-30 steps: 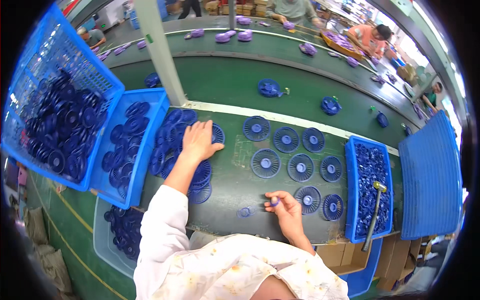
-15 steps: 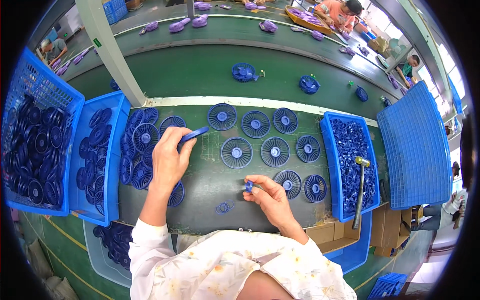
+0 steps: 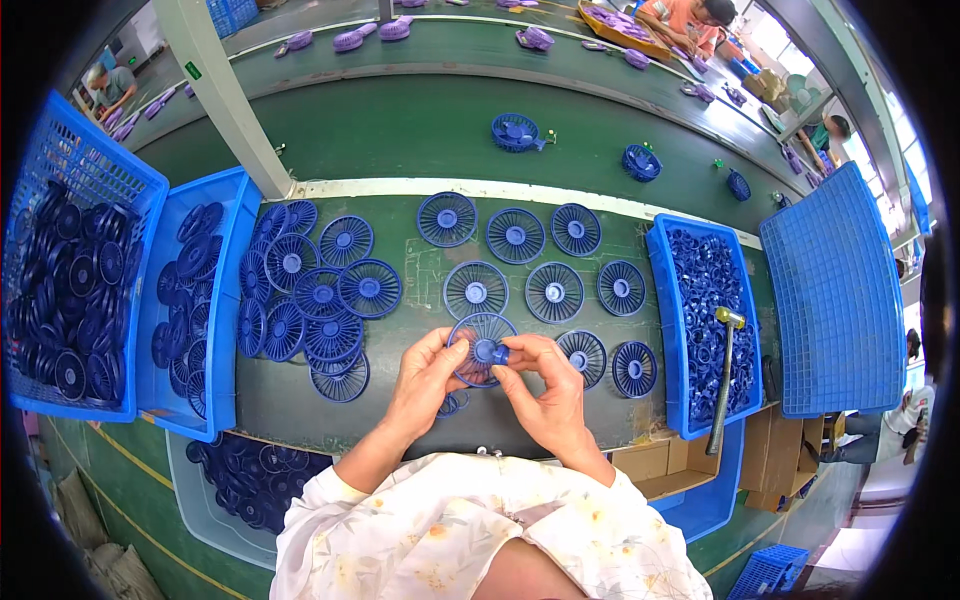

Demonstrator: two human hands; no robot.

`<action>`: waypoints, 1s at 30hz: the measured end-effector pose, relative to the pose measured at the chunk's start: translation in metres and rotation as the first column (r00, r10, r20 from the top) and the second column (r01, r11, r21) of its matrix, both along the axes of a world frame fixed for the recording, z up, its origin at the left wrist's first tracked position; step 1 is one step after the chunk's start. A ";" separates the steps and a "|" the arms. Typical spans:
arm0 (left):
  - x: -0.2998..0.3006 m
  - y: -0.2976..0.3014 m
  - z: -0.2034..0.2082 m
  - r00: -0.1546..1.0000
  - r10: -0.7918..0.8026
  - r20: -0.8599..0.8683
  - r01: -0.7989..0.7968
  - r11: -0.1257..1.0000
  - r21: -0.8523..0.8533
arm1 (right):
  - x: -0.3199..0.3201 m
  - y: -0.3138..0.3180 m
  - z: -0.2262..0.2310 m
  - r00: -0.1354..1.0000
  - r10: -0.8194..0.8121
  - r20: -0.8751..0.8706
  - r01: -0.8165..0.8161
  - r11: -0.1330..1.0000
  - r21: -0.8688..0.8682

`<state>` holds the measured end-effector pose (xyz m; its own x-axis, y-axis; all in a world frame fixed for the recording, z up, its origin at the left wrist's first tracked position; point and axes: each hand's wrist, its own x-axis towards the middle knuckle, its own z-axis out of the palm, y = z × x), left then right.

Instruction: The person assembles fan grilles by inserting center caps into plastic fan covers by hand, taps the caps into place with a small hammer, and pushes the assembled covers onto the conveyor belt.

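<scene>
Near the front edge of the bench, my left hand [image 3: 424, 378] grips a round blue fan grille [image 3: 478, 366] by its rim. My right hand [image 3: 548, 388] pinches a small blue plastic part [image 3: 500, 354] at the right side of that grille, close to its hub. Partly hidden below the left hand are thin blue rings [image 3: 452, 404] on the bench. Several more grilles [image 3: 554, 292] lie in loose rows beyond and right of my hands. To the left, overlapping grilles [image 3: 320, 294] form a pile.
Blue crates of dark blue parts [image 3: 82, 300] and grilles [image 3: 190, 330] stand at left. At right, a hammer [image 3: 724, 370] lies across a bin of small blue parts [image 3: 700, 280]. Beyond the bench, a green conveyor [image 3: 400, 135] carries fan housings [image 3: 516, 132]. Other people work farther back.
My left hand has brought the grille from the pile's side to the right and nearer, meeting my right hand with the small part. Housings on the conveyor have shifted right.
</scene>
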<state>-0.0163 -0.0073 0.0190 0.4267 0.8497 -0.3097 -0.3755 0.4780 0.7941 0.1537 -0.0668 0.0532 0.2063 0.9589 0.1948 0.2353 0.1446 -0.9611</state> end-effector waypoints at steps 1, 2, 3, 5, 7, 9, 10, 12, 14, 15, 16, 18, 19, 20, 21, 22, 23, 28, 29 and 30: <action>0.001 -0.002 -0.001 1.000 -0.001 -0.001 0.001 1.000 0.000 | -0.001 0.002 0.002 0.991 0.005 0.135 -0.015 0.997 0.069; 0.002 -0.003 -0.002 1.000 -0.019 -0.011 0.020 0.999 0.033 | 0.000 0.004 0.004 0.963 -0.001 0.269 -0.037 0.990 0.136; 0.003 -0.005 -0.002 0.999 -0.037 -0.022 0.038 0.997 0.065 | 0.000 0.007 0.001 0.917 -0.051 0.396 -0.050 0.970 0.239; 0.006 -0.010 0.002 0.999 -0.024 -0.033 0.027 0.996 0.083 | 0.001 0.007 0.001 0.896 -0.070 0.438 -0.040 0.971 0.237; 0.006 -0.012 0.001 0.999 -0.007 -0.043 0.012 0.995 0.099 | 0.000 0.006 0.002 0.873 -0.086 0.479 -0.033 0.972 0.234; 0.004 -0.013 -0.004 0.994 -0.037 -0.100 0.053 0.985 0.164 | -0.002 0.001 0.003 0.889 -0.041 0.455 -0.010 0.994 0.109; 0.004 -0.015 -0.004 0.994 -0.035 -0.101 0.051 0.985 0.162 | -0.002 0.000 0.004 0.890 -0.038 0.455 -0.012 0.994 0.108; 0.005 -0.018 0.000 0.997 -0.018 -0.072 0.030 0.984 0.177 | -0.003 -0.001 0.004 0.906 -0.028 0.423 -0.008 0.997 0.083; 0.000 -0.015 0.001 0.994 -0.067 -0.092 0.080 0.984 0.157 | 0.001 -0.001 0.000 0.880 -0.007 0.476 -0.056 0.991 0.118; -0.004 -0.011 0.002 0.987 -0.115 -0.111 0.129 0.982 0.137 | 0.005 -0.001 -0.002 0.850 0.012 0.527 -0.107 0.983 0.151; -0.008 -0.009 0.004 0.977 -0.165 -0.132 0.180 0.977 0.114 | 0.007 -0.002 -0.004 0.835 0.027 0.550 -0.147 0.973 0.176; -0.013 -0.006 0.006 0.967 -0.208 -0.150 0.226 0.968 0.112 | 0.012 -0.005 -0.003 0.838 0.069 0.542 -0.189 0.967 0.169; -0.014 -0.006 0.006 0.954 -0.248 -0.167 0.269 0.957 0.111 | 0.014 -0.006 -0.002 0.839 0.113 0.533 -0.232 0.959 0.163; -0.012 -0.006 0.007 0.955 -0.245 -0.168 0.266 0.958 0.109 | 0.015 -0.006 -0.002 0.838 0.132 0.530 -0.245 0.958 0.149; -0.008 -0.007 0.007 0.955 -0.245 -0.166 0.270 0.952 0.146 | 0.016 -0.007 -0.001 0.838 0.135 0.529 -0.248 0.957 0.148; -0.003 -0.008 0.008 0.955 -0.245 -0.165 0.274 0.944 0.183 | 0.017 -0.008 -0.001 0.852 0.125 0.509 -0.220 0.967 0.130; -0.001 -0.007 0.004 0.963 -0.237 -0.132 0.257 0.954 0.158 | 0.018 -0.008 -0.001 0.865 0.119 0.487 -0.197 0.974 0.112; 0.016 -0.003 0.003 0.940 -0.083 -0.331 0.226 0.878 0.422 | 0.024 -0.019 -0.002 0.949 -0.088 0.302 0.045 0.988 0.146; 0.016 0.003 0.006 0.877 0.016 -0.481 0.292 0.776 0.559 | 0.025 -0.024 0.000 0.948 -0.141 0.284 0.119 0.989 0.091; 0.018 0.004 0.021 0.801 0.132 -0.584 0.332 0.714 0.617 | 0.027 -0.028 -0.005 0.953 -0.092 0.288 0.067 0.993 0.096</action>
